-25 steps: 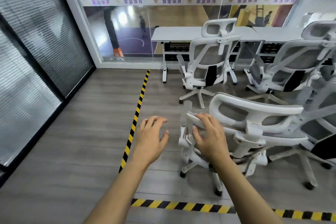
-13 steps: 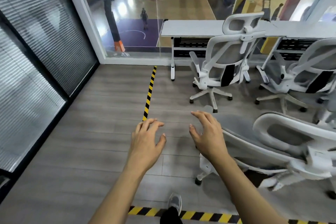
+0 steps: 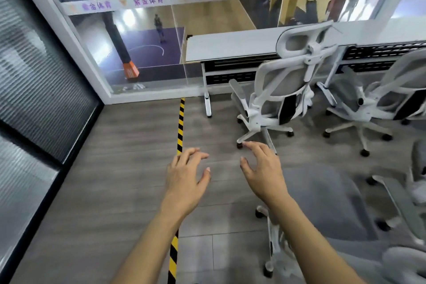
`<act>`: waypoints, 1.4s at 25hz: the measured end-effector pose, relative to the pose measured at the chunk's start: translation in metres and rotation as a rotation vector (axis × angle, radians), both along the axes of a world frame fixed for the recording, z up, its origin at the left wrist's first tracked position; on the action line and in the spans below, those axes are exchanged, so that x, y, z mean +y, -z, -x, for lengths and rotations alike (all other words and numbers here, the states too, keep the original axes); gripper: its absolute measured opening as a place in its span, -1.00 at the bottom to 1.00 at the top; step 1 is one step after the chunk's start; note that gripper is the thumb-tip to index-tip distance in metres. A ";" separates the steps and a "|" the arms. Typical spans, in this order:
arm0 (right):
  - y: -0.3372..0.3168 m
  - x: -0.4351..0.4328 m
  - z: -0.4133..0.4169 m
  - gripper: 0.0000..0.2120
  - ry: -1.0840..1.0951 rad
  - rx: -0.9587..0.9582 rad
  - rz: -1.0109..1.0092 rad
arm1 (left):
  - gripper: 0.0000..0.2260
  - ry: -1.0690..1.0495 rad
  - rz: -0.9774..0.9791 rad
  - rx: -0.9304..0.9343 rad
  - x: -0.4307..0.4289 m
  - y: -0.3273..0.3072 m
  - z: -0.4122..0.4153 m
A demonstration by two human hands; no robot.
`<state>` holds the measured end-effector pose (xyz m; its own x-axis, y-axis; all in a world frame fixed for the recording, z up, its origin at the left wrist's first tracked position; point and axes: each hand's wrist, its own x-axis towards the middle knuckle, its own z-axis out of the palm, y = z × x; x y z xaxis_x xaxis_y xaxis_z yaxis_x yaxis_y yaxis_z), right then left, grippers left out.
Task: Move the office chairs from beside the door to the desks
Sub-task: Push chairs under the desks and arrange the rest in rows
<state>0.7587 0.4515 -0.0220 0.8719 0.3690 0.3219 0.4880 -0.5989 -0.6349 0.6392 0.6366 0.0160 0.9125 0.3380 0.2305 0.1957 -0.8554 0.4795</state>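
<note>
A white office chair with a grey mesh seat [image 3: 327, 205] stands close at the lower right, blurred, its base and castors under my right forearm. My right hand [image 3: 262, 168] hovers over the floor just left of that seat with fingers spread, holding nothing. My left hand [image 3: 186, 175] floats beside it, fingers relaxed and empty. A second white chair [image 3: 281, 90] stands at the white desk [image 3: 230, 46] by the glass wall. A third chair [image 3: 391, 97] stands at the neighbouring desk on the right.
A yellow-black tape line [image 3: 180, 127] runs along the grey wood floor toward the glass wall [image 3: 207, 18]. Dark blinds and a black frame [image 3: 41, 99] close off the left side. Another chair's arm [image 3: 401, 200] shows at the right edge.
My right hand has let go of the near chair's backrest; both hands now hover empty. The view has moved forward and left, so the near chair slid to the lower right.
</note>
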 end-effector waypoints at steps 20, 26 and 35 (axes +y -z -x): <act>-0.016 0.055 -0.377 -0.66 0.468 0.037 -0.017 | -0.74 0.471 -0.054 0.028 0.103 -0.003 -0.444; 0.000 -0.003 -0.532 -0.61 0.512 0.123 0.008 | -0.64 0.506 -0.036 0.023 0.050 0.010 -0.580; 0.015 -0.058 -0.702 -0.46 0.494 0.179 0.114 | -0.47 0.424 -0.102 0.217 -0.003 0.053 -0.714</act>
<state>1.4605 0.3937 -0.0374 0.9881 -0.0751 0.1341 0.0206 -0.7999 -0.5998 1.3529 0.6332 -0.0369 0.9955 -0.0889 0.0319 -0.0943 -0.9221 0.3754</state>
